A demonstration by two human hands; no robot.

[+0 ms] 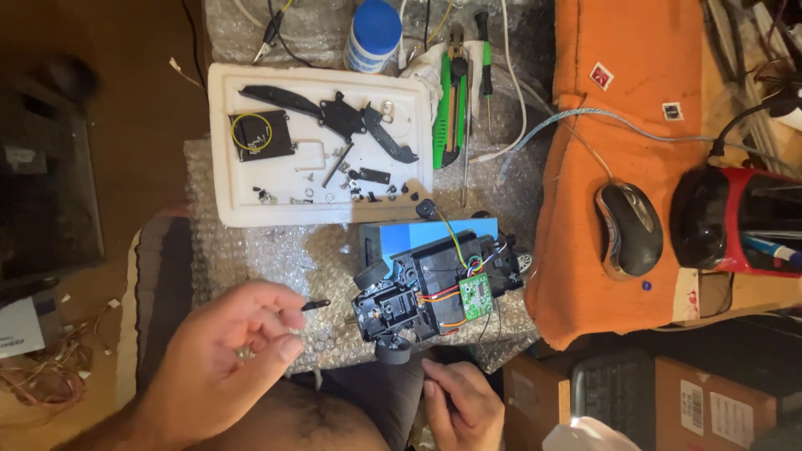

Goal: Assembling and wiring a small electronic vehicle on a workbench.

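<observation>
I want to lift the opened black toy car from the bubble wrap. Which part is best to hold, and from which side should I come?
Probably grip the black toy car by its plastic chassis sides, just behind the front wheel, coming from the near side beside the right hand. The green circuit board and thin coloured wires lie exposed on top, so avoid pinching there.

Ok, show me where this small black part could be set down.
Free: bubble wrap between the white tray and the left hand; orange cloth above the mouse. Crowded: tray interior, and around the toy car.
</observation>
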